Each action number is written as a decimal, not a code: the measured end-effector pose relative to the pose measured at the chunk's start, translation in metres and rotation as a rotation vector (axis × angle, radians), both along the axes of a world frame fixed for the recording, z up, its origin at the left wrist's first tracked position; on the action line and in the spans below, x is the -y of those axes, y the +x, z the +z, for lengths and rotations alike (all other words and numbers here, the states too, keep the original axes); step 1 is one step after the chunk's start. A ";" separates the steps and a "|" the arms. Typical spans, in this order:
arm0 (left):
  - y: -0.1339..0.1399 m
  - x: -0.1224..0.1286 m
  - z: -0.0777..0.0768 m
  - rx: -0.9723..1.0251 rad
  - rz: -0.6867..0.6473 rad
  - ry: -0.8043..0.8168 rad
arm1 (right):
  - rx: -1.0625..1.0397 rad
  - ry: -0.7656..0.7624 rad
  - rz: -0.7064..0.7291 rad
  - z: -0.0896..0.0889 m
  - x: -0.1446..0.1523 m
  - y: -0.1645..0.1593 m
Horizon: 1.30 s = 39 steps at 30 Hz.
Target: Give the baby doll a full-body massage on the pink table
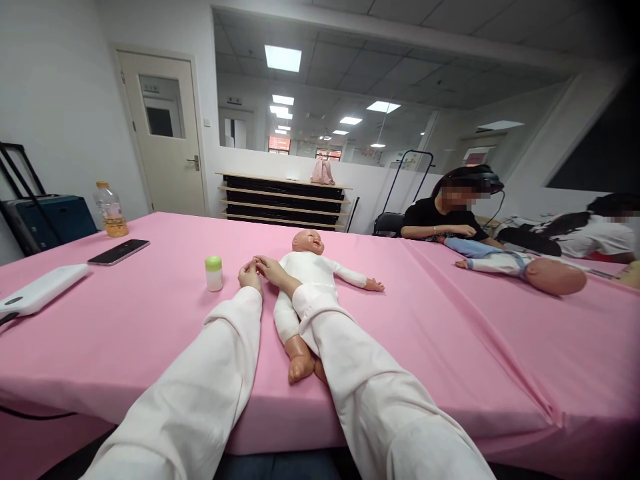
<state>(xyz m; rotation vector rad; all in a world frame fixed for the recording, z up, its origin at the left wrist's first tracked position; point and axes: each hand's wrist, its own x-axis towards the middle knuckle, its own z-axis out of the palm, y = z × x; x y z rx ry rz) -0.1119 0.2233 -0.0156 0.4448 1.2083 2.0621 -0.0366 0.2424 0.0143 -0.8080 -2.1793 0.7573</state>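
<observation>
Had left hand (249, 276) and right hand (271, 271) together at doll's (311, 272) side, fingers bent; couldn't tell if grasping anything. Had doll back-down on pink tablecloth (165, 320), green-capped bottle (214, 275) near left hand.

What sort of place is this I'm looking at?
Probably a training room, perhaps for infant care: a baby doll lies on the pink-covered table, a second doll lies near another person, and there's a wide interior window behind.
</observation>
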 end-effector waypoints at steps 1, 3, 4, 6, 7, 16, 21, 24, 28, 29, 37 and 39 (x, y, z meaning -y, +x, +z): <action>0.001 -0.002 -0.001 0.002 -0.008 -0.003 | 0.008 0.012 0.002 0.000 0.000 0.001; 0.001 -0.002 -0.002 -0.014 -0.031 0.001 | 0.013 0.042 -0.002 0.002 0.002 0.001; 0.001 0.000 -0.003 -0.018 -0.042 0.006 | 0.009 0.051 -0.013 0.003 0.003 0.001; 0.002 0.004 -0.003 -0.078 -0.061 0.009 | -0.015 0.020 -0.054 0.006 0.008 0.001; 0.003 0.007 -0.003 -0.146 -0.063 0.002 | -0.033 -0.011 -0.077 0.008 0.010 0.001; 0.015 0.019 0.003 -0.685 0.015 -0.071 | -0.035 -0.143 -0.113 0.022 0.025 0.008; 0.001 0.011 0.001 -0.594 -0.017 -0.131 | -0.025 -0.173 -0.092 0.023 0.032 0.010; -0.001 0.011 0.000 -0.578 -0.060 -0.121 | -0.029 -0.188 -0.088 0.024 0.035 0.011; 0.005 0.016 0.000 -0.656 -0.095 -0.043 | -0.048 -0.196 -0.106 0.028 0.036 0.014; 0.007 0.016 -0.001 -0.674 -0.102 -0.025 | -0.054 -0.194 -0.113 0.029 0.037 0.015; 0.004 0.008 -0.009 -0.513 -0.181 0.017 | -0.069 -0.182 -0.117 0.027 0.038 0.014; 0.002 0.007 -0.009 -0.477 -0.176 -0.016 | -0.061 -0.180 -0.112 0.026 0.038 0.013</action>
